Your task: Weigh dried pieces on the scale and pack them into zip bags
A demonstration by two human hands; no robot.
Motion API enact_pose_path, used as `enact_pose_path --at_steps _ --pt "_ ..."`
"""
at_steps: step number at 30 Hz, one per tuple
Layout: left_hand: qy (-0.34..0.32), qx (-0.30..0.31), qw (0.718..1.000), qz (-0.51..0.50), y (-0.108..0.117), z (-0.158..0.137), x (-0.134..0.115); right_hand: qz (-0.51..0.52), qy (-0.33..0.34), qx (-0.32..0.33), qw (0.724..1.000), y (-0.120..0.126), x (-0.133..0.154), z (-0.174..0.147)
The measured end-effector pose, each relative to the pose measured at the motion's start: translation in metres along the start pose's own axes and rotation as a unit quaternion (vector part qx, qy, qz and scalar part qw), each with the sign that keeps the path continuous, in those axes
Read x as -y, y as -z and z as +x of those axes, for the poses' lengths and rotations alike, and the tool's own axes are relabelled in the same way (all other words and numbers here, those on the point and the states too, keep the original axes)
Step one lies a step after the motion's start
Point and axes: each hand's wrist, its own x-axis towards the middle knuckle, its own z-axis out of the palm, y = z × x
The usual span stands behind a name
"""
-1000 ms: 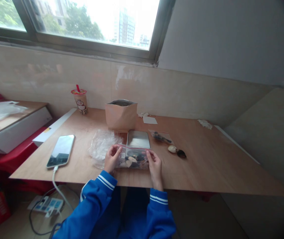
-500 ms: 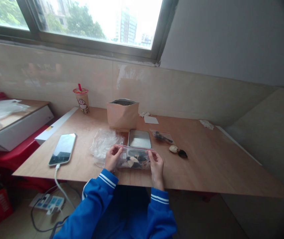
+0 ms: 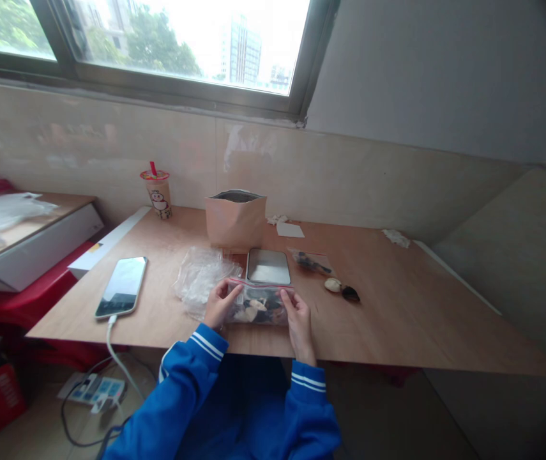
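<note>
A clear zip bag [image 3: 259,309] with a red strip along its top holds black and cream pieces. My left hand [image 3: 219,305] pinches its left end and my right hand [image 3: 298,318] grips the right end, thumbs on the near face. Just beyond the bag lies a small flat scale [image 3: 268,266] with a silver top. A heap of clear plastic bags [image 3: 200,278] sits to the left of it. On the right are another small zip bag [image 3: 311,262] with dark contents, a cream piece [image 3: 333,285] and a black piece [image 3: 350,294].
An upright tan pouch [image 3: 235,223], its top open, stands behind the scale. A drink cup [image 3: 159,195] with a straw is at the back left. The phone [image 3: 122,287] is plugged into a white cable [image 3: 117,348] hanging off the table's front edge. Crumpled tissue [image 3: 396,239] lies back right.
Both thumbs have slid inward along the top of the zip bag, the right hand moving slightly left. The pieces inside the bag have shifted a little.
</note>
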Motion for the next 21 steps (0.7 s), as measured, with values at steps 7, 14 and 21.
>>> enact_pose_path --at_steps 7,14,21 --pt "0.015 -0.009 1.0 -0.006 -0.001 -0.001 -0.001 -0.023 0.023 -0.003 0.999 0.0 0.0 0.002" --pt "-0.002 -0.046 0.999 -0.005 -0.002 -0.002 -0.009 -0.036 0.039 -0.01 0.999 -0.005 0.011 -0.002" --pt "0.002 -0.027 1.0 -0.005 -0.003 -0.003 -0.013 -0.025 0.035 0.009 0.999 -0.004 0.014 -0.002"
